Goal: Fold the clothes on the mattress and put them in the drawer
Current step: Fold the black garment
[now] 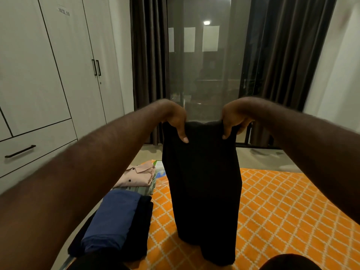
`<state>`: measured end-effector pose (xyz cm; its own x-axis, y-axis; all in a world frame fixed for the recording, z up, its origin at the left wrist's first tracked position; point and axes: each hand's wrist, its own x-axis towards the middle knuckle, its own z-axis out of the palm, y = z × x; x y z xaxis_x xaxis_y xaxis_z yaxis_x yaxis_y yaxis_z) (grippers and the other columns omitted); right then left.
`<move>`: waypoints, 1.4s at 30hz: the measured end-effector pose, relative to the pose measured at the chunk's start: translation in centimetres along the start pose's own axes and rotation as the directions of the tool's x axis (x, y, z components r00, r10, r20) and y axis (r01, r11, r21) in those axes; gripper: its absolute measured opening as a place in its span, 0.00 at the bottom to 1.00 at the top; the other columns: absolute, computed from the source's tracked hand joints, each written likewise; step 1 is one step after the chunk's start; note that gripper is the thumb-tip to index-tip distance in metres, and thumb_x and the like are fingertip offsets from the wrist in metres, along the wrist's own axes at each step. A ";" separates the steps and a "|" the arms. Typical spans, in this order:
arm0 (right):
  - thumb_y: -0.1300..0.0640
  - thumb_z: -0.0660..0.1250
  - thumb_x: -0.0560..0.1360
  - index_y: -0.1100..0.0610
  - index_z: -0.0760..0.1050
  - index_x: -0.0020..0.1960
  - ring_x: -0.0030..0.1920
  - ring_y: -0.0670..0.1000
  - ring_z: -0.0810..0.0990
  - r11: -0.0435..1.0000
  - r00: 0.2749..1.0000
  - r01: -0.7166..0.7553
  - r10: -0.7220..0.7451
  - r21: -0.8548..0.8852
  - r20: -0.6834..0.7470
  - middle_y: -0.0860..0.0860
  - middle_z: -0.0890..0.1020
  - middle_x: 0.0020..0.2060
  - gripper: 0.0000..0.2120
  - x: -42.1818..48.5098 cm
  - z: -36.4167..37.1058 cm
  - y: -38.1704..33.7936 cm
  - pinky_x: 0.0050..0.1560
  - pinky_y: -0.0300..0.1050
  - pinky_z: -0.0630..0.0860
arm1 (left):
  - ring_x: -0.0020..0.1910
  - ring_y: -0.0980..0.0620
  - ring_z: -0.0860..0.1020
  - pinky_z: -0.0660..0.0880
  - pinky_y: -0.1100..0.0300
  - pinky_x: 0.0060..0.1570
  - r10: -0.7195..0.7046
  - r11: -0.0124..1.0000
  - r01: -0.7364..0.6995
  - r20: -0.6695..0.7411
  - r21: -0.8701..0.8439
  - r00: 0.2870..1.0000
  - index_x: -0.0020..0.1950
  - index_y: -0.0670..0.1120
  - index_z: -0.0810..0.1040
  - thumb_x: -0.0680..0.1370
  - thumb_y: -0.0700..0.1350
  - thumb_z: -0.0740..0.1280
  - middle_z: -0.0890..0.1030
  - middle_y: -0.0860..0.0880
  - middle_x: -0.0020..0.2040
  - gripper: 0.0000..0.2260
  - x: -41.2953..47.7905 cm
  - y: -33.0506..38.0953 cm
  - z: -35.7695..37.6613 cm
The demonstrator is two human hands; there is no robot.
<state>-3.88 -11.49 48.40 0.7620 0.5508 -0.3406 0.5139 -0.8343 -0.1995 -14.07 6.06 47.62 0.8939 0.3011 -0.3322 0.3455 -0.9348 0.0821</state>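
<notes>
A black garment is being held up by its top edge above an orange lattice-patterned mattress. One corner is being pinched by the left hand and the other by the right hand. Each thumb is being pressed against the near face of the cloth, with the fingers curled behind it. The garment is being hung lengthwise as a narrow panel, apparently already doubled. Whether its lower end is touching the mattress cannot be told.

Finished pieces are being kept along the mattress's left edge. A folded blue garment is lying on a darker one, and beyond it a folded pink shirt is topping a small pile. The drawer, set low in the white wardrobe at left, is being shown closed.

The likeliest trouble is judged to lie in the lowering. If one pinch is being loosened ahead of the other, the layers could be slid apart and the fold skewed. Creases in black cloth are being hidden by the dim light and could be folded in unnoticed. The stacks are being kept close to the mattress edge, so a panel laid too far left could tip them towards the floor.
</notes>
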 end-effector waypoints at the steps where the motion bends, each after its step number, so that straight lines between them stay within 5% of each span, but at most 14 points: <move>1: 0.61 0.74 0.75 0.58 0.76 0.55 0.48 0.55 0.79 1.000 1.000 -0.011 0.010 -0.021 -0.018 0.57 0.79 0.52 0.12 0.0 -0.1 -0.1 0.42 0.43 0.79 | 0.70 0.41 0.72 0.65 0.39 0.74 -0.016 0.998 0.017 -0.012 0.060 1.000 0.69 0.46 0.77 0.72 0.53 0.77 0.77 0.45 0.67 0.27 0.1 0.1 0.0; 9: 0.53 0.79 0.69 0.57 0.69 0.72 0.53 0.64 0.82 0.998 0.997 -0.064 0.062 -0.030 -0.053 0.64 0.72 0.67 0.35 0.7 -1.3 -0.8 0.47 0.55 0.85 | 0.66 0.43 0.75 0.68 0.44 0.71 0.011 0.982 0.010 -0.108 0.189 0.994 0.72 0.45 0.73 0.81 0.54 0.67 0.77 0.45 0.62 0.22 0.1 -0.7 -0.3; 11: 0.55 0.78 0.71 0.60 0.70 0.69 0.50 0.63 0.84 0.998 0.997 -0.056 0.057 0.013 -0.054 0.64 0.75 0.64 0.30 1.4 -1.5 -0.8 0.39 0.51 0.85 | 0.61 0.46 0.76 0.70 0.44 0.70 0.011 0.980 0.024 -0.179 0.197 0.984 0.70 0.46 0.75 0.81 0.55 0.66 0.76 0.48 0.57 0.20 0.9 -1.0 -0.4; 15: 0.57 0.74 0.76 0.60 0.75 0.57 0.27 0.49 0.82 0.994 0.986 -0.073 0.085 0.086 -0.140 0.57 0.81 0.40 0.13 3.7 -1.7 -0.2 0.23 0.38 0.76 | 0.57 0.48 0.78 0.75 0.45 0.65 -0.008 0.988 0.057 -0.316 0.146 0.949 0.66 0.49 0.77 0.80 0.55 0.68 0.77 0.48 0.57 0.17 4.3 -0.9 -0.6; 18: 0.60 0.73 0.77 0.60 0.75 0.57 0.36 0.51 0.83 0.959 0.969 -0.026 0.093 0.281 -0.227 0.57 0.82 0.44 0.12 7.0 -2.3 0.2 0.42 0.44 0.84 | 0.51 0.49 0.81 0.80 0.50 0.57 -0.025 0.996 0.066 -0.481 0.068 0.876 0.59 0.49 0.80 0.80 0.53 0.70 0.80 0.48 0.54 0.12 8.1 -1.3 -0.9; 20: 0.60 0.72 0.77 0.59 0.74 0.55 0.41 0.53 0.85 0.913 0.946 0.018 0.116 0.408 -0.302 0.58 0.82 0.46 0.10 9.3 -2.4 0.3 0.42 0.46 0.85 | 0.50 0.47 0.81 0.80 0.52 0.53 -0.030 0.998 0.061 -0.581 0.034 0.813 0.57 0.48 0.81 0.79 0.51 0.70 0.81 0.46 0.53 0.10 10.9 -2.1 -1.4; 22: 0.58 0.72 0.78 0.58 0.76 0.54 0.43 0.52 0.85 0.912 0.886 0.103 0.097 0.397 -0.453 0.56 0.83 0.47 0.08 11.8 -2.2 0.6 0.36 0.43 0.83 | 0.54 0.45 0.79 0.79 0.51 0.53 -0.013 0.998 0.051 -0.667 0.037 0.745 0.57 0.47 0.82 0.80 0.50 0.69 0.81 0.45 0.55 0.09 13.3 -2.8 -2.0; 26: 0.59 0.70 0.79 0.54 0.81 0.51 0.45 0.48 0.83 0.889 0.659 0.352 -0.013 0.293 -0.752 0.51 0.83 0.45 0.03 15.5 -0.4 1.6 0.45 0.46 0.84 | 0.66 0.37 0.69 0.74 0.48 0.52 0.085 0.985 0.074 -0.814 0.155 0.574 0.56 0.44 0.81 0.83 0.41 0.61 0.78 0.42 0.54 0.09 16.5 -3.8 -2.7; 29: 0.62 0.68 0.79 0.53 0.81 0.45 0.40 0.44 0.80 0.883 0.504 0.439 -0.089 0.166 -0.859 0.47 0.80 0.38 0.06 16.7 2.6 2.5 0.35 0.33 0.72 | 0.66 0.38 0.68 0.77 0.50 0.52 0.187 0.961 0.104 -0.882 0.256 0.433 0.59 0.44 0.79 0.82 0.39 0.62 0.76 0.42 0.57 0.09 17.5 -4.8 -0.8; 31: 0.62 0.69 0.77 0.51 0.79 0.43 0.39 0.41 0.76 0.890 0.474 0.440 -0.117 0.119 -0.873 0.45 0.77 0.38 0.08 17.2 6.1 3.5 0.33 0.27 0.64 | 0.66 0.36 0.70 0.78 0.50 0.54 0.261 0.934 0.122 -0.874 0.337 0.411 0.60 0.42 0.79 0.81 0.38 0.61 0.77 0.40 0.59 0.10 17.6 -5.4 2.6; 34: 0.63 0.70 0.76 0.52 0.83 0.48 0.41 0.42 0.74 0.892 0.533 0.441 -0.170 0.101 -0.829 0.46 0.78 0.43 0.07 17.3 14.0 5.4 0.40 0.27 0.67 | 0.56 0.36 0.76 0.79 0.48 0.43 0.361 0.885 0.105 -0.813 0.453 0.457 0.53 0.42 0.81 0.76 0.39 0.64 0.80 0.39 0.50 0.09 16.7 -6.1 11.2; 37: 0.66 0.73 0.73 0.53 0.86 0.47 0.45 0.54 0.82 0.882 0.629 0.471 -0.329 0.009 -0.705 0.52 0.84 0.44 0.09 16.9 24.9 7.8 0.46 0.42 0.76 | 0.47 0.41 0.79 0.77 0.51 0.36 0.368 0.880 -0.001 -0.680 0.475 0.634 0.52 0.46 0.82 0.73 0.44 0.69 0.82 0.44 0.46 0.09 14.7 -6.6 22.8; 40: 0.59 0.70 0.74 0.50 0.87 0.50 0.50 0.56 0.83 0.897 0.817 0.442 -0.398 0.011 -0.417 0.53 0.85 0.48 0.09 16.5 35.2 10.9 0.48 0.44 0.76 | 0.54 0.42 0.78 0.78 0.49 0.44 0.312 0.897 -0.125 -0.407 0.425 0.859 0.63 0.45 0.78 0.80 0.44 0.63 0.80 0.42 0.56 0.12 12.4 -7.0 33.7; 42: 0.55 0.66 0.76 0.49 0.85 0.51 0.53 0.55 0.83 0.932 0.919 0.363 -0.356 0.012 -0.169 0.51 0.84 0.52 0.10 16.2 40.0 12.4 0.50 0.44 0.75 | 0.50 0.45 0.79 0.78 0.54 0.39 0.349 0.879 -0.234 -0.225 0.416 0.910 0.58 0.47 0.79 0.74 0.44 0.72 0.80 0.45 0.51 0.12 11.1 -7.1 40.0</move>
<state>-0.89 -13.86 3.67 0.5838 0.8073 -0.0864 0.7510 -0.5773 -0.3205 -18.05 8.54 5.81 0.9980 -0.0099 -0.0617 -0.0245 -0.9702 -0.2410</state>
